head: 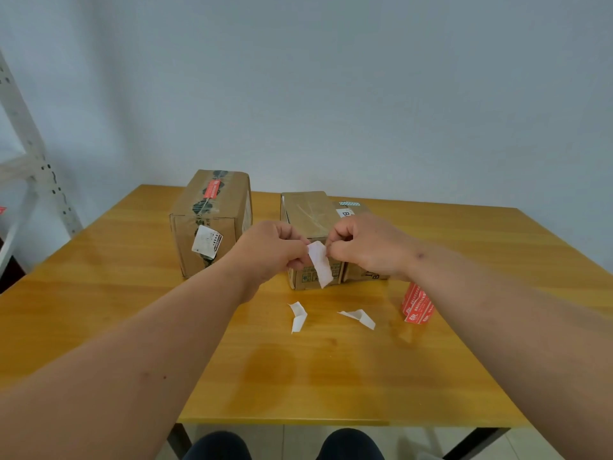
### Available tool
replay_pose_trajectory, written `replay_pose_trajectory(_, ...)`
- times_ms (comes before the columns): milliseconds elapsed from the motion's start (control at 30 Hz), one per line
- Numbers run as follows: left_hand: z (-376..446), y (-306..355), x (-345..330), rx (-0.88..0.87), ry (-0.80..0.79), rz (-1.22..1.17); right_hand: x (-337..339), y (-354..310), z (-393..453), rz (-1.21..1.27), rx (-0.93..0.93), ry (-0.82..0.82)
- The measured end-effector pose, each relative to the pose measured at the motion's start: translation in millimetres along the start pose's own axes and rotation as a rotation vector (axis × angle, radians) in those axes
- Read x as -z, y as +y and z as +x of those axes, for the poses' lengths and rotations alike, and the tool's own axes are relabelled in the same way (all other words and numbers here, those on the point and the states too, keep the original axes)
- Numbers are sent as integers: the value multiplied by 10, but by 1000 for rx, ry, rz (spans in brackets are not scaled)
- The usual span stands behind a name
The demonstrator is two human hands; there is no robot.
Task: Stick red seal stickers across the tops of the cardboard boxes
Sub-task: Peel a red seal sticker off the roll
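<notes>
hands pinch 1 white sticker strip between them, left hand and right hand, above the middle cardboard box near the table's far edge.

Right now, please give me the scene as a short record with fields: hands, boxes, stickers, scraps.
left hand: pinches the white strip
right hand: pinches the same strip at its top
tall box: red seal sticker already on top
middle box: no red sticker visible on top
sticker stack: red, on the table, partly behind the right forearm
paper scraps: two white pieces on the table
</notes>
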State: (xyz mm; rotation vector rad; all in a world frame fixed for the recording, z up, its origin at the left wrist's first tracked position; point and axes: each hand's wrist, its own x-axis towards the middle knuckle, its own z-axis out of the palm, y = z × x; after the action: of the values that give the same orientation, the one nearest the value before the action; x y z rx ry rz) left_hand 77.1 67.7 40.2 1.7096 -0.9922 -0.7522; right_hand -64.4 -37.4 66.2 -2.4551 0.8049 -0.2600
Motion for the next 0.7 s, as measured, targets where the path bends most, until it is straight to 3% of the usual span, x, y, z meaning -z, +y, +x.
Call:
replay_pose_trajectory(400,15,29,250,-14,193,-182,65,304,-152,-625,-158,-90)
replay_pose_trajectory(700,-32,25,190,-122,109,-100,35,141,-61,-692,-91,-88)
